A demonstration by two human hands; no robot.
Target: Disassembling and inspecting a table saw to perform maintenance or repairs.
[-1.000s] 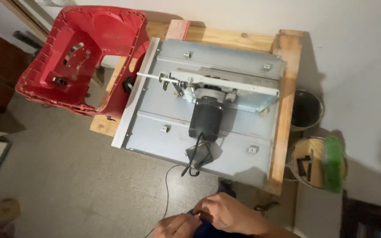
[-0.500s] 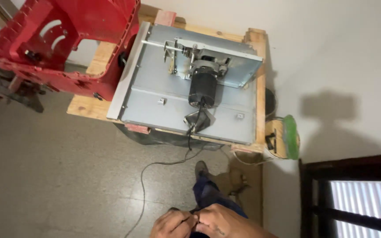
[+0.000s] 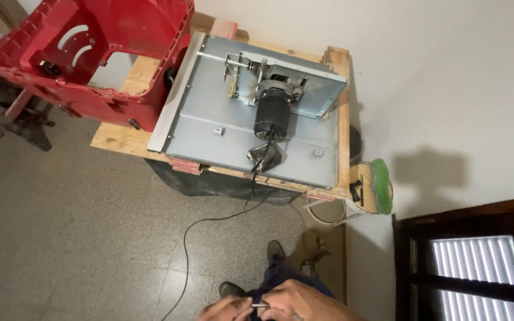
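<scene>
Compared with the earlier views, the workbench [image 3: 127, 138] is now seen farther off toward the upper centre, while the left hand [image 3: 226, 308] and right hand [image 3: 304, 302] have stayed together at the bottom edge, fingers pinched on a small thin metal piece [image 3: 259, 305]. The black cord [image 3: 209, 238] trails across the floor from the black motor [image 3: 270, 116] on the grey metal plate [image 3: 209, 128], beside the red housing [image 3: 99, 53] at upper left; nothing is seen between hands and bench but the cord.

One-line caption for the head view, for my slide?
Both hands pinch a small metal part above the floor; black motor on grey plate lies ahead.
</scene>
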